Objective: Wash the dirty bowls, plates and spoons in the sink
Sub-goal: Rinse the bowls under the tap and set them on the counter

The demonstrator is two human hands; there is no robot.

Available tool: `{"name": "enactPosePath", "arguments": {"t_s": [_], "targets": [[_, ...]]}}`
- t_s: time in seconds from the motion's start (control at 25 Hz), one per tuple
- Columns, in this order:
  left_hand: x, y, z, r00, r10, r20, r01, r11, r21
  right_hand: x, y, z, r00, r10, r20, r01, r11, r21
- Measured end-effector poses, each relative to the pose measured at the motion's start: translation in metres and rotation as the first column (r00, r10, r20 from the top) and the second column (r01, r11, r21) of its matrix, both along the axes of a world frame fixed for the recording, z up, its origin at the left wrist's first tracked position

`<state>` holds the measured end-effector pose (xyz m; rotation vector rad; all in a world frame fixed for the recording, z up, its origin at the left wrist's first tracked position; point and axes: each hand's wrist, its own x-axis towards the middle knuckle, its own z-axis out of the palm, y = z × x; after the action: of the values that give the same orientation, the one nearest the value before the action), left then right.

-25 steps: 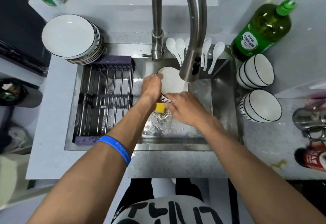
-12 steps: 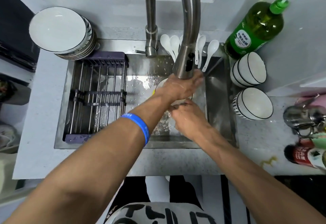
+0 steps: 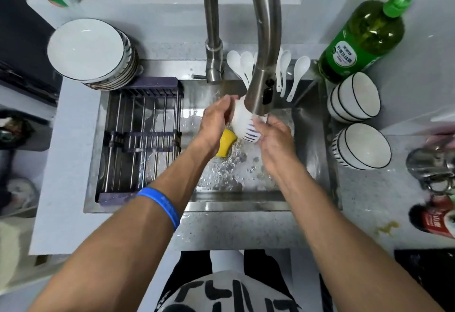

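Observation:
A white bowl with blue stripes [image 3: 243,124] is held on its side under the faucet head [image 3: 261,95], over the steel sink [image 3: 307,139]. My left hand [image 3: 216,119] grips its left side and my right hand [image 3: 275,137] cups it from the right. A yellow sponge [image 3: 226,142] lies in the sink under my left wrist. Foamy water covers the sink floor. Several white spoons [image 3: 295,73] lean on the sink's back edge. Stacked bowls [image 3: 352,95] stand right of the sink, and a stack of plates [image 3: 91,51] stands at the back left.
A dark drying rack [image 3: 142,139] fills the sink's left half. A green soap bottle [image 3: 362,38] stands at the back right. Metal items [image 3: 430,166] and a red can [image 3: 433,220] sit on the right counter. Jars line the back shelf.
My left hand has come off the faucet head and now grips the bowl. The bowl has turned on its side, and the yellow sponge shows again below it.

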<state>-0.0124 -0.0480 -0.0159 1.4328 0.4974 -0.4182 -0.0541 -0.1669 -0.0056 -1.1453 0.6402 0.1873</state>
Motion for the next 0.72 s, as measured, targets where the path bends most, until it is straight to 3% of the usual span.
{"name": "enactPosePath", "arguments": {"t_s": [0.08,0.2,0.4,0.56,0.64,0.68,0.72], "targets": [[-0.004,0.002,-0.006,0.999,0.054,0.008,-0.054,0.997,0.051,0.003,0.001,0.003,0.993,-0.066,-0.102,0.087,0.972,0.219],[-0.009,-0.003,-0.007,0.997,0.066,-0.024,-0.067,0.998,-0.007,-0.001,-0.006,0.009,0.964,-0.131,-0.23,0.213,0.901,0.377],[-0.024,-0.038,-0.002,0.994,0.026,-0.103,-0.035,0.996,-0.084,-0.035,-0.058,0.026,0.892,-0.22,-0.394,0.356,0.881,0.313],[-0.029,-0.052,-0.007,0.986,0.033,-0.161,-0.051,0.993,-0.106,-0.058,-0.109,0.05,0.865,-0.35,-0.36,0.463,0.835,0.299],[-0.033,-0.057,-0.006,0.983,0.029,-0.183,-0.048,0.994,-0.097,-0.065,-0.128,0.071,0.908,-0.363,-0.208,0.397,0.904,0.156],[-0.035,-0.059,-0.007,0.981,0.029,-0.191,-0.05,0.993,-0.105,-0.069,-0.136,0.083,0.944,-0.314,-0.106,0.308,0.949,-0.067],[-0.035,-0.06,-0.01,0.978,0.036,-0.208,-0.061,0.992,-0.113,-0.072,-0.143,0.091,0.982,-0.182,-0.046,0.148,0.9,-0.411]]}}
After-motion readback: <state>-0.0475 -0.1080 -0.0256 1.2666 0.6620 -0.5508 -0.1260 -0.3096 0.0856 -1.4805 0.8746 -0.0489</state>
